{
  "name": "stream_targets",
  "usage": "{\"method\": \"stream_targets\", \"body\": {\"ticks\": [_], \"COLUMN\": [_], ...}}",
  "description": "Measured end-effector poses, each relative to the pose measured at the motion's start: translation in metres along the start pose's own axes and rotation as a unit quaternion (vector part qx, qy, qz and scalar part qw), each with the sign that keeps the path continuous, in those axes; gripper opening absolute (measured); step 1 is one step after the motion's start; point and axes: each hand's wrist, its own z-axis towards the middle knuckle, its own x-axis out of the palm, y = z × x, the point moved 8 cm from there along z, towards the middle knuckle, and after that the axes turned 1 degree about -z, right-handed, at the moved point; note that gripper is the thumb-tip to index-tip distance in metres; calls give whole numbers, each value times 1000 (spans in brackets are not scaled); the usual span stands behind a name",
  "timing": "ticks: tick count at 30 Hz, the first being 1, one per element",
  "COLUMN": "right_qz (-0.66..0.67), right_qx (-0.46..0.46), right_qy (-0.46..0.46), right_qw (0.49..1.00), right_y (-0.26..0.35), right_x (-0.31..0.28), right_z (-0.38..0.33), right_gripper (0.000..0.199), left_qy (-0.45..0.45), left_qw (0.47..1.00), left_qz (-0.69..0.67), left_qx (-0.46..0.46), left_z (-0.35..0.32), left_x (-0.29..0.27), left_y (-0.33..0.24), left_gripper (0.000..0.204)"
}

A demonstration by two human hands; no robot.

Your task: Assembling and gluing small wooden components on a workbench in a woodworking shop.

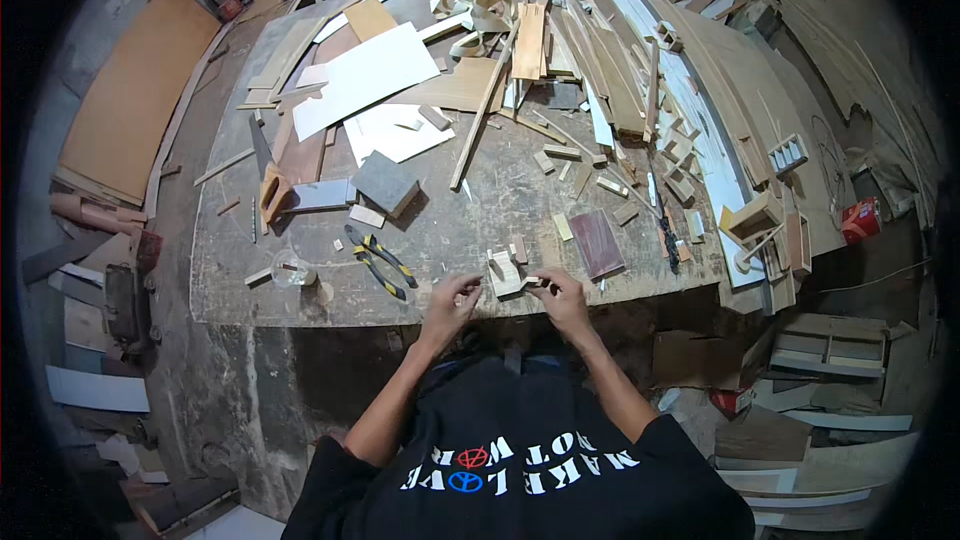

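Wood piece [505,273] upright, long axis pointing away

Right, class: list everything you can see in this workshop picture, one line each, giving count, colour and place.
Workbench: one, grey-brown, centre.
Small wooden assembly: one, pale, near edge between the hands.
Pliers: one pair, black and yellow handles, left of the hands.
Dark red-brown panel: one, right of the assembly.
White sheets: several, far left of bench.
Wood strips and offcuts: many, tan, far right of bench.
Orange-brown board: one, floor at left.
Left hand: at bench edge, pinching something too small to tell.
Right hand: touching the assembly.
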Motion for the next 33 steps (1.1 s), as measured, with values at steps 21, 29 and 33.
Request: {"method": "stream_targets", "body": {"ticks": [21, 29, 33], "right_qz": [-44, -56, -55], "right_qx": [-49, -76, -69], "right_qy": [16, 71, 99], "right_qw": [998, 993, 991], "right_y": [-1, -8, -14], "right_x": [40, 48, 54], "right_z": [6, 8, 7], "right_gripper": [28, 27, 25], "left_qy": [16, 47, 39], "left_qw": [990, 990, 991], "left_qz": [120, 105, 69], "left_qx": [68, 86, 109], "left_z": [-19, -15, -15], "left_x": [46, 53, 51], "left_y": [30, 28, 33], "left_gripper": [36, 39, 39]}}
